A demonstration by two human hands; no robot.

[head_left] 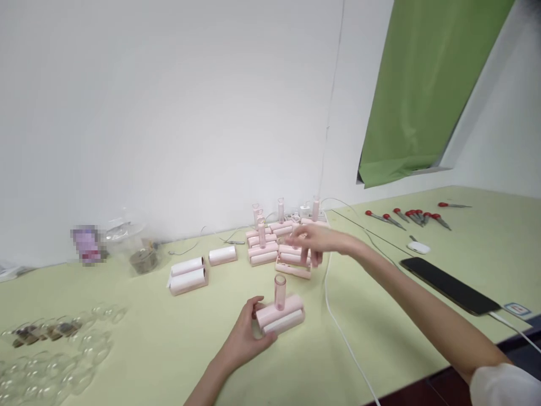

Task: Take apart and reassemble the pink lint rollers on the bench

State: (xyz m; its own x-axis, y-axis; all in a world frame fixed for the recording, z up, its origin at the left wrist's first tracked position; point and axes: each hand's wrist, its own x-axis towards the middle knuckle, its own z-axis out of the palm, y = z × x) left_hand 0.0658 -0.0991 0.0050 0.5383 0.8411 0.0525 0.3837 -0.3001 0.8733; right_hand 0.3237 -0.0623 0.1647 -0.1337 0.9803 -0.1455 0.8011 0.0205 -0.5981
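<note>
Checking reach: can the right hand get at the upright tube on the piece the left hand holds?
Likely yes: left hand holds only the pink base; nothing visible separates right hand and tube.

Desk: 1 roller unit in front, roller cluster behind it, phone right, tools behind phone, plastic domes left.

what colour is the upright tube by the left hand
Translucent pink; the upright tube shows in the head view.

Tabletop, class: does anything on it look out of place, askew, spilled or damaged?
Slightly: one red-ended tool lies apart, farther back and right than the other red-ended tools, which lie in a loose group. No spill or damage is evident.
</note>
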